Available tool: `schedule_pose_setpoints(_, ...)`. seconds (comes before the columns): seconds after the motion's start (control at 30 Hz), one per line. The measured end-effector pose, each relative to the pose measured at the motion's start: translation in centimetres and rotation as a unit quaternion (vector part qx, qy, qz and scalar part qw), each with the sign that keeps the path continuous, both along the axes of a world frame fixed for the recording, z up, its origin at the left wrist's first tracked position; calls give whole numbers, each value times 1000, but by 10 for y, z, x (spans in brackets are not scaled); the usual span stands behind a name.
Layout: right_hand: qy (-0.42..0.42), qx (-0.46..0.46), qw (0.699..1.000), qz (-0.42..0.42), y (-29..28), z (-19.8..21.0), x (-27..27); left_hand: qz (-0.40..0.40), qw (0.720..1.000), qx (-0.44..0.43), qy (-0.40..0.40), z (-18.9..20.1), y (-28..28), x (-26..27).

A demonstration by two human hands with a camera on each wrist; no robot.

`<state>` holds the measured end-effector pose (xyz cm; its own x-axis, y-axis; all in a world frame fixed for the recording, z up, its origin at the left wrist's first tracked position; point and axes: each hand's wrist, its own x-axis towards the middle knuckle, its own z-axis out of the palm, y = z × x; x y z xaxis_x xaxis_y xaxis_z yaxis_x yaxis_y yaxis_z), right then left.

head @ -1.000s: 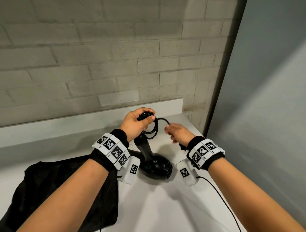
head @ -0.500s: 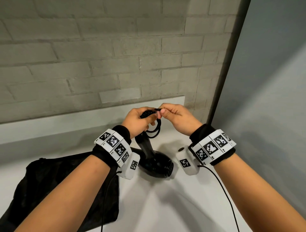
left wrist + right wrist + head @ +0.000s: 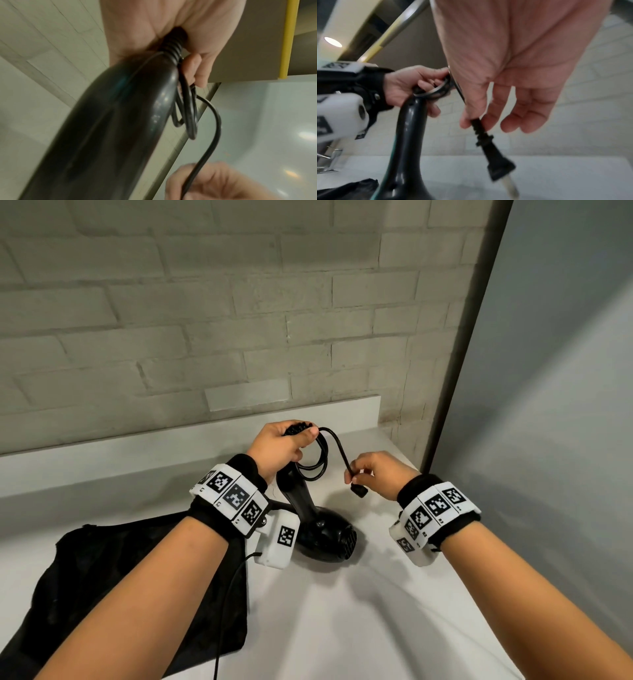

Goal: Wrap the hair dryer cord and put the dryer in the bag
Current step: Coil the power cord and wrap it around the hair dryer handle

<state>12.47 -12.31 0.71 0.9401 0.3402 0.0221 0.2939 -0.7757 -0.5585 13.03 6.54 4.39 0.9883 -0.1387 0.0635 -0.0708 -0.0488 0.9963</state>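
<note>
A black hair dryer (image 3: 325,532) stands with its head on the white counter and its handle (image 3: 109,121) pointing up. My left hand (image 3: 281,446) grips the top of the handle and holds several loops of black cord (image 3: 317,463) against it. My right hand (image 3: 376,474) pinches the cord's loose end just above the plug (image 3: 498,161), which hangs down to the right of the handle. A black bag (image 3: 113,587) lies flat on the counter at the lower left, partly under my left forearm.
A brick wall with a white ledge (image 3: 171,446) runs behind the counter (image 3: 359,628). A grey panel (image 3: 548,440) closes the right side. A thin wire (image 3: 226,611) hangs from my left wrist camera.
My right hand has moved down and right, away from the top of the handle, and now holds the cord end near the plug. One more loop hangs from my left hand.
</note>
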Motion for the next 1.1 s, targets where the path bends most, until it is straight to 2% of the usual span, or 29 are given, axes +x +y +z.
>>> schedule_pose_setpoints(0.13, -3, 31, 998, -46, -2, -12, 0, 0, 1000, 18, -4, 1, 1, -2)
schedule_pose_setpoints(0.23, -50, 74, 993, -71, 2, -1, 0, 27, 999, 25, -17, 0, -1, 0)
schedule_pose_setpoints(0.3, -87, 120, 987, -69, 6, 12, -2, 43, 998, 34, -31, 0, -1, 2)
schedule_pose_setpoints(0.5, -205, 182, 961, -41, 24, 41, -24, 54, 996, 41, -52, 0, -5, 5)
schedule_pose_setpoints(0.6, -234, 217, 947, -28, 35, 45, -31, 56, 995, 47, -63, 0, -5, 5)
schedule_pose_setpoints(0.73, -235, 209, 949, -14, 54, 30, -29, 59, 996, 36, -54, -1, -4, 5)
schedule_pose_setpoints(0.93, -209, 170, 962, -44, 62, 9, -17, 64, 997, 3, -46, 3, -5, 0)
schedule_pose_setpoints(1.1, -256, 207, 944, -29, 62, 7, -17, 23, 999, -31, -38, 5, -4, -6)
